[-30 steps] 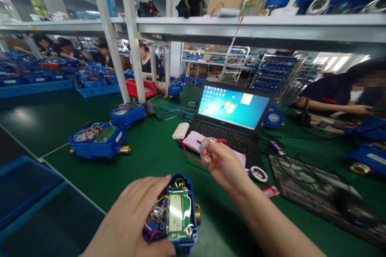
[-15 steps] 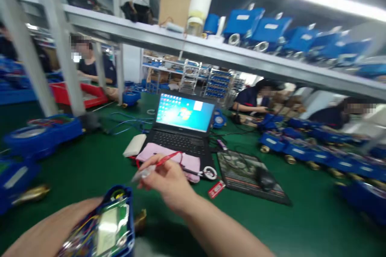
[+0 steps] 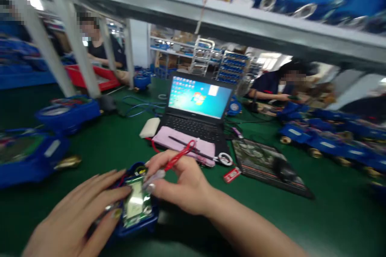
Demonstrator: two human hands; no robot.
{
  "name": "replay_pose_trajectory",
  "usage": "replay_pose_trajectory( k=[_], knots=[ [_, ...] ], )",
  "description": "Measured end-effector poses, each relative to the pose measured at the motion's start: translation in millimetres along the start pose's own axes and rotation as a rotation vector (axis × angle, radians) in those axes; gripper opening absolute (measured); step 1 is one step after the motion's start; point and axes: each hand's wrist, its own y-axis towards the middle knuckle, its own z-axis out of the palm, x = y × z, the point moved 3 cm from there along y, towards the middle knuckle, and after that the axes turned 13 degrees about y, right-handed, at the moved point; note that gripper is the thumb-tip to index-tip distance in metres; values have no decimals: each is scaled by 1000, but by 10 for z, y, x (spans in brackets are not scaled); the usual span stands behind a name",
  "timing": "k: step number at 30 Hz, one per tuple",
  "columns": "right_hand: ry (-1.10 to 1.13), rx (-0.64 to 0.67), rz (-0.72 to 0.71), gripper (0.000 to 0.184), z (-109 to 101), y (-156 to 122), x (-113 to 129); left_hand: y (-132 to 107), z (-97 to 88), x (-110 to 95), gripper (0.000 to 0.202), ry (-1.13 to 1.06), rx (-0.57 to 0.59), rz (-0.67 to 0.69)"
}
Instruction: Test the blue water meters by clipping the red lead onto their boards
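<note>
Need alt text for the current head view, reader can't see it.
Left hand spread over an open blue meter housing at a green worktop, right hand pinching a small pale piece beside its display, a red cord crossing that hand. Behind: a laptop showing a Windows desktop, a pink cloth along its front edge, co-workers farther back.

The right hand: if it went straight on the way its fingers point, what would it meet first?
Most likely the circuit board in the blue housing: the right hand points at it from very close by. Depth is unclear, so it may already be touching.
</note>
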Motion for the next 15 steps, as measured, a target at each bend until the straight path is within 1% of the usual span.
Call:
replay_pose_trajectory(
  k=[1, 2, 4, 8, 13, 15],
  knots=[
    [-33, 25, 10, 12, 5, -12, -5, -80, -148, 14, 31, 52, 76, -1],
    [-70, 45, 12, 11, 10, -20, -12, -114, -257, -5, 31, 69, 126, 6],
    [-144, 84, 6, 11, 29, -33, -18, -82, -360, -77, 28, 71, 180, -2],
    [-261, 138, -45, 8, 93, -67, 30, 45, -365, -195, 21, 22, 188, -40],
    [-344, 273, -22, 15, 191, -94, 46, 30, -388, -214, 24, -50, 234, -41],
    [-374, 299, -4, 15, 215, -102, 39, 21, -401, -205, 25, -76, 249, -48]
  ],
)
